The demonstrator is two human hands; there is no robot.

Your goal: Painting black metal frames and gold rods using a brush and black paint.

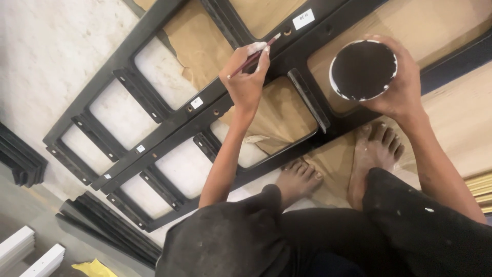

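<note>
A long black frame (169, 120) with many open panels is lying flat on the floor, stretching diagonally over brown paper sheets (205, 41), and everything else is being placed against it. Just below the frame's near rail, the person's bare feet (338, 169) are resting. Over the frame's right end, the right hand (397, 84) is cupping a round tin of black paint (363, 69), fingers clamped around its wall. Above the frame's middle rails, the left hand (246, 77) is pinching a thin brush (254, 55), its tip touching the upper rail.
</note>
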